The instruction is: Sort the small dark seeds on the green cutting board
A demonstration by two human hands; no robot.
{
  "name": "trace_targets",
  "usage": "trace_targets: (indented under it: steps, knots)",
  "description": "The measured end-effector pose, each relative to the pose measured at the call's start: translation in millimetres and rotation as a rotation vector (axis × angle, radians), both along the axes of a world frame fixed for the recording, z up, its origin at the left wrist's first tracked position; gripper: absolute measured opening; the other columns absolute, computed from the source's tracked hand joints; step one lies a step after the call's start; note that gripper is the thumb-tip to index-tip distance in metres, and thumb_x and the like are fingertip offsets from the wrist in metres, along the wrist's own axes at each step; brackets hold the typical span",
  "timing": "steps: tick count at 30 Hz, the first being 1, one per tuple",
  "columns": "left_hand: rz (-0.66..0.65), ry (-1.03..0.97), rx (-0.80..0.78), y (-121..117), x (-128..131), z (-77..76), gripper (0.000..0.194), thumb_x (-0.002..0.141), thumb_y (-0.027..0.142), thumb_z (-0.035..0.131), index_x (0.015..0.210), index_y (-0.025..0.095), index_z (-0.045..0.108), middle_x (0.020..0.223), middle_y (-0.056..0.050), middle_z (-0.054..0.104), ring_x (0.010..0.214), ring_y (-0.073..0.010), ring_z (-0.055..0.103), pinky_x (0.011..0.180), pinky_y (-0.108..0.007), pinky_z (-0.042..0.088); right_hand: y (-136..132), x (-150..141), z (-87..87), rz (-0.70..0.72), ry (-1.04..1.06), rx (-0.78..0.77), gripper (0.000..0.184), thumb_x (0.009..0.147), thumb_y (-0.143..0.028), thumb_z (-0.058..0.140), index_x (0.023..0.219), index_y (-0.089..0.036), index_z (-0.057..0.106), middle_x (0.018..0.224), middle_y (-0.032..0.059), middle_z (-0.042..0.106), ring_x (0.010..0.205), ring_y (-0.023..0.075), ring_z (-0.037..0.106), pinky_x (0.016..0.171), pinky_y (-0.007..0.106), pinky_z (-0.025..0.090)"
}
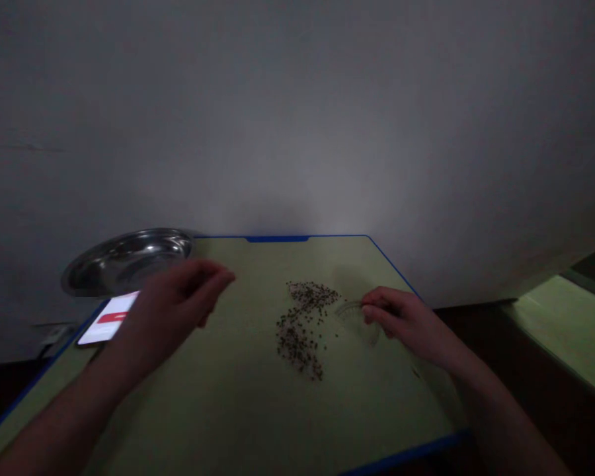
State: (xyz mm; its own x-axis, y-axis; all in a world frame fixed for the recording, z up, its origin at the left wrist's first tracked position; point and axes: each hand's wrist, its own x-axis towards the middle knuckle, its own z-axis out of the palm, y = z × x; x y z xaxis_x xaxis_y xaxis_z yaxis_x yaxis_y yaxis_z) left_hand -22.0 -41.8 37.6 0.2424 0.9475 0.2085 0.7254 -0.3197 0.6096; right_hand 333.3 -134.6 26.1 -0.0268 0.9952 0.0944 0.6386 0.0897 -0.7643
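A loose pile of small dark seeds point(303, 325) lies in the middle of a pale green table point(238, 410) with a blue edge. My right hand point(401, 320) rests just right of the pile, fingers curled on the rim of a small clear glass bowl point(357, 319). My left hand point(178, 301) hovers above the table left of the pile, fingers bunched together in a pinch; whether it holds anything is hidden and blurred.
A steel plate point(126, 259) sits at the table's far left corner. A phone point(110, 317) with a lit white and red screen lies at the left edge, partly behind my left hand. A wall rises close behind the table. Another green surface point(565, 324) stands to the right.
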Motion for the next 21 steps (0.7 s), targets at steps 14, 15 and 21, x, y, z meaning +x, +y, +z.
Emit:
trace_targets:
  steps: [14, 15, 21]
  knots:
    - [-0.080, 0.259, -0.064, 57, 27, -49.6, 0.038, 0.087, 0.049, 0.035, 0.082, 0.019, 0.059, 0.074, -0.004, 0.064, 0.067, -0.0182, 0.058, 0.061, -0.030, 0.036, 62, 14, -12.4, 0.110, -0.324, -0.024, 0.017, 0.086, -0.026, 0.052, 0.081, -0.019, 0.067, 0.075, 0.0029, 0.067, 0.065, 0.0161, 0.056, 0.060, 0.028, 0.039]
    - [-0.081, 0.269, -0.068, 57, 28, -48.7, 0.038, 0.087, 0.048, 0.035, 0.083, 0.019, 0.059, 0.075, -0.004, 0.064, 0.068, -0.0185, 0.058, 0.061, -0.030, 0.037, 62, 15, -13.0, 0.116, -0.325, -0.034, 0.017, 0.086, -0.026, 0.052, 0.081, -0.019, 0.067, 0.074, 0.0029, 0.067, 0.065, 0.0161, 0.055, 0.060, 0.028, 0.039]
    - [-0.092, 0.304, -0.073, 56, 28, -48.2, 0.040, 0.088, 0.049, 0.033, 0.084, 0.020, 0.060, 0.076, -0.004, 0.064, 0.069, -0.0187, 0.058, 0.062, -0.031, 0.037, 67, 11, -14.4, 0.145, -0.333, -0.059, 0.018, 0.087, -0.027, 0.053, 0.084, -0.018, 0.069, 0.076, 0.0030, 0.069, 0.066, 0.0159, 0.056, 0.060, 0.028, 0.040]
